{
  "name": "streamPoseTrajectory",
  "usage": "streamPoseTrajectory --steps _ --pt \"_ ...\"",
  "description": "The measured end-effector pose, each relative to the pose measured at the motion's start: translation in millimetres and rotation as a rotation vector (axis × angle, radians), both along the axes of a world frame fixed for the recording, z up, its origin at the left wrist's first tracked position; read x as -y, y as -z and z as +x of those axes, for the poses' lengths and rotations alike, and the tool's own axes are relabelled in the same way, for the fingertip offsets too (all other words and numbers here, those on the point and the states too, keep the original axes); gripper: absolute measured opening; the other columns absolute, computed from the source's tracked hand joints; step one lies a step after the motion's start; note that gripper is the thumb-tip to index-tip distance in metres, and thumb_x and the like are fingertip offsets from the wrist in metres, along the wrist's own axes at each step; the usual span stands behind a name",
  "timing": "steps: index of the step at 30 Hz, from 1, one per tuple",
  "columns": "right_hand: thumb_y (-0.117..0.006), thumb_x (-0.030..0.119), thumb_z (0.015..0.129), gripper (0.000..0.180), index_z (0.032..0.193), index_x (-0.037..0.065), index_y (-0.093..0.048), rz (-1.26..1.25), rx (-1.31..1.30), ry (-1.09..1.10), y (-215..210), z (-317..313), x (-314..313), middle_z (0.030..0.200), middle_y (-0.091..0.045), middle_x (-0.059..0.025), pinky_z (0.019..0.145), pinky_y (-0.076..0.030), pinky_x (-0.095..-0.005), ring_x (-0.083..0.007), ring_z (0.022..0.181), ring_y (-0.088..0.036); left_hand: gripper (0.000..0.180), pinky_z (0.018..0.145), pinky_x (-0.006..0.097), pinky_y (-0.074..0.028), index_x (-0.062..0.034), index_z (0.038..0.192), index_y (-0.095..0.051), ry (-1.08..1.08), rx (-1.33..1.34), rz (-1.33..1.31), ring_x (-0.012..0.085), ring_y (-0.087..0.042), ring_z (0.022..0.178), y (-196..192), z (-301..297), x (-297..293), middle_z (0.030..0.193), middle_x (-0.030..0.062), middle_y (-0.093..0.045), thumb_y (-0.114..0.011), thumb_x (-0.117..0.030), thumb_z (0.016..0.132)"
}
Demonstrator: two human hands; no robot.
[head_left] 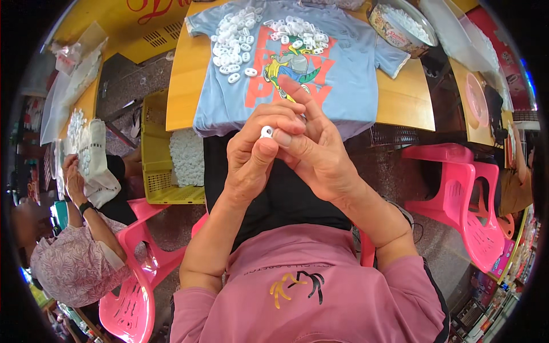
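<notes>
A small white plastic piece with round holes is pinched between the thumb and forefinger of my left hand, above my lap just off the table's near edge. My right hand meets it from the other side, its thumb tip against the piece. The right forefinger points up and away, while its other fingers are partly hidden behind the left ones. Beyond my hands a blue printed T-shirt is spread over the table. On it lie two heaps of similar white pieces, a long left heap and a smaller right heap.
A round tin of white pieces stands at the table's far right. Below left is a yellow crate holding more. Pink plastic chairs flank me. At the left, a seated person handles similar pieces.
</notes>
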State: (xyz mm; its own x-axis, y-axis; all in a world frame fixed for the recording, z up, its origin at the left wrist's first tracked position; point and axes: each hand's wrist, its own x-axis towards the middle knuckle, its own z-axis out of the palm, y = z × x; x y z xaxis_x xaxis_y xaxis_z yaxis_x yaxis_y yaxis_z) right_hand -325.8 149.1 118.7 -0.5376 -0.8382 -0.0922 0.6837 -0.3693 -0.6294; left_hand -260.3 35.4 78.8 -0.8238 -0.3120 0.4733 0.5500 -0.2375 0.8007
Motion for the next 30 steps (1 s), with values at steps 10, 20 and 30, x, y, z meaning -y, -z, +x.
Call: streamPoseTrajectory --steps 10,20,30 --pt "-0.065 0.004 0.09 0.076 0.15 0.01 -0.02 -0.03 -0.009 0.019 0 4 4 0.109 -0.05 -0.0019 0.077 -0.045 -0.0241 -0.0097 0.094 -0.052 0.041 0.096 0.035 -0.041 0.0035 0.103 -0.063 0.016 -0.002 0.059 0.0242 -0.051 0.115 -3 2 3 0.113 0.0129 -0.057 -0.055 -0.036 0.097" --pt "-0.062 0.005 0.092 0.071 0.149 0.01 -0.019 -0.009 -0.034 0.091 5 -6 7 0.107 -0.056 -0.0037 0.079 -0.048 -0.0263 -0.0103 0.088 -0.055 0.059 0.084 0.024 -0.042 0.0021 0.12 -0.056 0.072 0.246 0.289 0.0109 -0.053 0.096 -11 -5 -1 0.123 0.0111 -0.056 -0.043 -0.051 0.099" --pt "-0.061 0.01 0.094 0.029 0.123 0.002 -0.06 0.149 -0.271 0.227 21 -3 9 0.099 -0.065 -0.0024 0.073 -0.047 -0.0203 -0.0073 0.077 -0.055 0.023 0.079 0.028 -0.042 -0.0031 0.097 -0.051 -0.513 0.132 -0.322 0.0148 -0.05 0.085 3 -1 6 0.101 0.0081 -0.054 -0.043 -0.024 0.103"
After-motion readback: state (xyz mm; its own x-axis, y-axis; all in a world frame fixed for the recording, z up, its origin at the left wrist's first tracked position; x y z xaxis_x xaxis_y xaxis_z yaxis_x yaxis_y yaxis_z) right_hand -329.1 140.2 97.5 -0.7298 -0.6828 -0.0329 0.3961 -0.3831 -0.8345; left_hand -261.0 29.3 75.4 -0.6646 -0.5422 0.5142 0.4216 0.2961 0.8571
